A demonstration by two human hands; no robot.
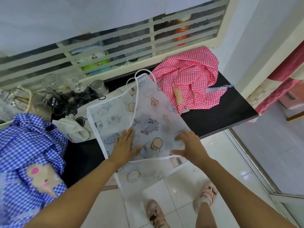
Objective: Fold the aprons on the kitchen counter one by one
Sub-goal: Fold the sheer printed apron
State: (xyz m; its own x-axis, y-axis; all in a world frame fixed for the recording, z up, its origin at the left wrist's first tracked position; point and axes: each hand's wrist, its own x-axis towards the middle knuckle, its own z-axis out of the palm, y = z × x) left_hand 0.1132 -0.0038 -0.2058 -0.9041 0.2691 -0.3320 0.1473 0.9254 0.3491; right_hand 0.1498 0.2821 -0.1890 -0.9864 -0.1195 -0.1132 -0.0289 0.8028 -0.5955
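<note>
nearest me i see pale glossy floor tiles [181, 183] and two pink slippers [209, 193]. the white printed apron [148, 104] lies on the black counter [222, 116], its lower part hanging over the front edge toward the floor. the left hand [125, 143] lies flat on it, fingers straight and together. the right hand [189, 145] rests near it, fingers spread and bent, tips on the cloth. a blue checked apron [29, 145] is heaped at the left, and a pink checked apron [189, 83] is bunched at the far right. glass jars [49, 83] stand before the slatted window [115, 38].
</note>
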